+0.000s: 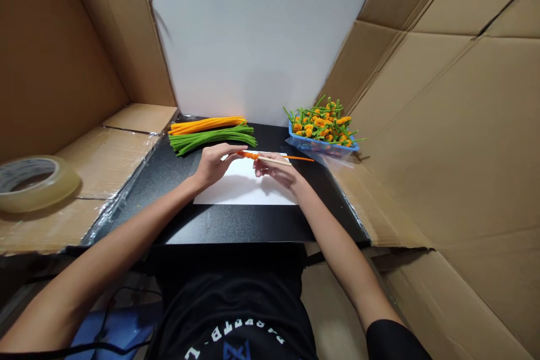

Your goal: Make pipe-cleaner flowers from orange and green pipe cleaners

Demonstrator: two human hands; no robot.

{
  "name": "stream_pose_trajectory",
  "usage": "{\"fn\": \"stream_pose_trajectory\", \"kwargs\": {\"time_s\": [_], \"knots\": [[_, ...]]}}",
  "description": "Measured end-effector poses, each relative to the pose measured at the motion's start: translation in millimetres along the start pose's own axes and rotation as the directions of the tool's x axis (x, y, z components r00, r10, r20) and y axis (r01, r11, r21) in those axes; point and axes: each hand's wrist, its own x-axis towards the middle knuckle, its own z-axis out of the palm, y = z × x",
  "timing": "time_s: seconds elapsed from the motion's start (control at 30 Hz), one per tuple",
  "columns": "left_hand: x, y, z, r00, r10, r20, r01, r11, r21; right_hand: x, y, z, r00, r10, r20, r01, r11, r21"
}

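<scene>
Over a white paper sheet (pixel 244 188), my right hand (pixel 274 170) grips a thin wooden stick (pixel 270 160). An orange pipe cleaner (pixel 253 155) is coiled around the stick's far end, and its loose length runs off to the right. My left hand (pixel 215 163) pinches at that coil with its fingertips. Beyond the paper lie a bundle of orange pipe cleaners (pixel 206 125) and a bundle of green pipe cleaners (pixel 213 139), both near my left hand. Neither hand touches these bundles.
A blue plastic basket (pixel 323 147) heaped with orange-and-green pipe-cleaner flowers stands at the back right of the black table (pixel 202 225). A clear tape roll (pixel 34 183) lies on cardboard at the left. Cardboard panels flank the table, and a white board stands behind it.
</scene>
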Motion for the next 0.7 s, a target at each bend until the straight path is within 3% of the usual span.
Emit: {"fn": "stream_pose_trajectory", "kwargs": {"time_s": [0.1, 0.23, 0.37, 0.57, 0.7], "knots": [[-4, -3, 3.8, 0.992, -0.009, 0.122, -0.006, 0.992, 0.125, 6, 9, 8, 0.994, -0.004, -0.111, 0.002, 1.000, -0.018], [-8, -6, 11.0, 0.936, -0.119, 0.331, -0.026, 0.915, 0.402, 15, 23, 17, 0.960, 0.016, -0.280, -0.060, 0.986, -0.153], [-12, -8, 18.1, 0.900, -0.232, 0.368, 0.000, 0.845, 0.535, 16, 27, 23, 0.919, -0.137, -0.369, -0.019, 0.921, -0.389], [-10, -7, 15.9, 0.864, -0.347, 0.363, 0.062, 0.791, 0.609, 6, 20, 26, 0.891, -0.381, -0.245, 0.071, 0.652, -0.755], [-5, -3, 11.9, 0.808, -0.356, 0.469, -0.042, 0.760, 0.648, 2, 16, 21, 0.871, -0.461, -0.167, 0.040, 0.407, -0.913]]}}
